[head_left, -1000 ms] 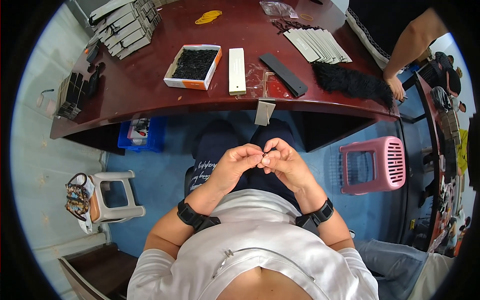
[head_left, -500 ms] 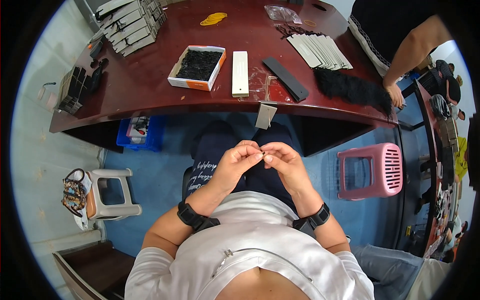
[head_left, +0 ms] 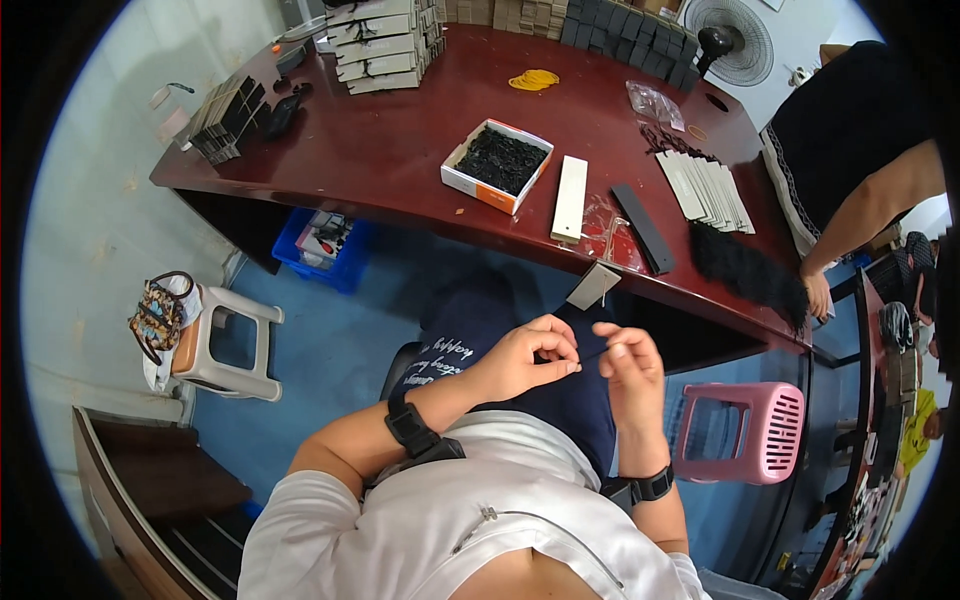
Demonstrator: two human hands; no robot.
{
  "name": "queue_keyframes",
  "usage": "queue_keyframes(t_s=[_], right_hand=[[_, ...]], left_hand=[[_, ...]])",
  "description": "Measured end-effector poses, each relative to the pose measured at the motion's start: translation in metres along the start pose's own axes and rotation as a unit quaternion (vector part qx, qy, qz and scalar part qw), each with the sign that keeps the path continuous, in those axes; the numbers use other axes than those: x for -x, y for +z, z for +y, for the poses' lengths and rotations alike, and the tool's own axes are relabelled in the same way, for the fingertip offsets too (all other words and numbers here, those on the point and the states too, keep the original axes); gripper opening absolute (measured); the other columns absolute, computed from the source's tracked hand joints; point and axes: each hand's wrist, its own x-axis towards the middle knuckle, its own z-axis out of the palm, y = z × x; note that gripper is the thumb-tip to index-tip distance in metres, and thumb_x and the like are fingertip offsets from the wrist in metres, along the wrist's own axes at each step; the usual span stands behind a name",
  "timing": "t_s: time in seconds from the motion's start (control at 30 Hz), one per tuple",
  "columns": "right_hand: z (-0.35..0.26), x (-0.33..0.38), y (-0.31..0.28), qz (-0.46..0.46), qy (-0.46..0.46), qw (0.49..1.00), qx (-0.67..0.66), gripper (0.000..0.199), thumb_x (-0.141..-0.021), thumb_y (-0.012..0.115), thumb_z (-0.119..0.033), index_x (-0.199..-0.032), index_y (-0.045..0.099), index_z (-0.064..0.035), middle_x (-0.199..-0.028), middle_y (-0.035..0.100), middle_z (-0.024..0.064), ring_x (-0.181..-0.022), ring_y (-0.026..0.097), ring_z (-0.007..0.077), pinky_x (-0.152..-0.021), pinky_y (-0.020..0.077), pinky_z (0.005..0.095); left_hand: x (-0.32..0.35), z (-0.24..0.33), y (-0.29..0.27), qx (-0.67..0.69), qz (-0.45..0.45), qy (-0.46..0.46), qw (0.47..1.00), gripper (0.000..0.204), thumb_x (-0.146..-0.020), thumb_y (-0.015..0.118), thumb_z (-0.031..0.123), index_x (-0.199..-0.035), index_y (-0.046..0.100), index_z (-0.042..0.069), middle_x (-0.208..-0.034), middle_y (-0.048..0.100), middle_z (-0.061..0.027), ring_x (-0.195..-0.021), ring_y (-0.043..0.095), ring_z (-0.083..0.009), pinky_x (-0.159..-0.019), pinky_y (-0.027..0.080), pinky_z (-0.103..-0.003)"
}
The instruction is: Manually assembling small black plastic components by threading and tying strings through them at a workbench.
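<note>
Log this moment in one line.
left hand: over lap, contents unclear | right hand: apart from left, contents unclear | table: open box, black strip

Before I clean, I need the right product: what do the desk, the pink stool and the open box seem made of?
Desk: probably varnished wood or veneer; its dark-red top is glossy and reflective. Pink stool: likely moulded plastic, smooth and evenly coloured, with rounded edges. Open box: apparently thin cardboard, with flat white-and-orange sides; finish unclear.

L hand (head_left: pixel 518 362) & R hand (head_left: pixel 635 378) just apart, fingers (head_left: pixel 552 326) bent.
</note>
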Motion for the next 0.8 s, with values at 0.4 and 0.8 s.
queue_keyframes(t_s=[0.4,0.8], right_hand=[[-0.042,-0.013,0.008,-0.176,0.012,0.979,0.102,0.046,-0.093,0.054,-0.01,-0.135,0.037,-0.0001,-0.074,0.058,0.0052,-0.067,0.055,0.0101,-0.066,0.0451,0.0235],[-0.029,-0.002,0.015,-0.212,0.067,0.974,0.046,0.059,-0.092,0.054,-0.006,-0.144,0.025,-0.0023,-0.077,0.061,0.0076,-0.069,0.058,0.0123,-0.068,0.0476,0.0245]], left_hand=[[-0.011,0.047,-0.023,-0.112,-0.002,-0.031,0.993,0.014,-0.081,0.065,0.004,-0.095,0.068,0.003,-0.087,0.061,-0.004,-0.075,0.058,-0.0116,-0.068,0.046,-0.024],[-0.013,0.052,-0.012,-0.026,-0.029,0.121,0.992,0.009,-0.077,0.07,0.002,-0.083,0.064,0.004,-0.083,0.062,-0.006,-0.075,0.06,-0.0168,-0.067,0.047,-0.027]])
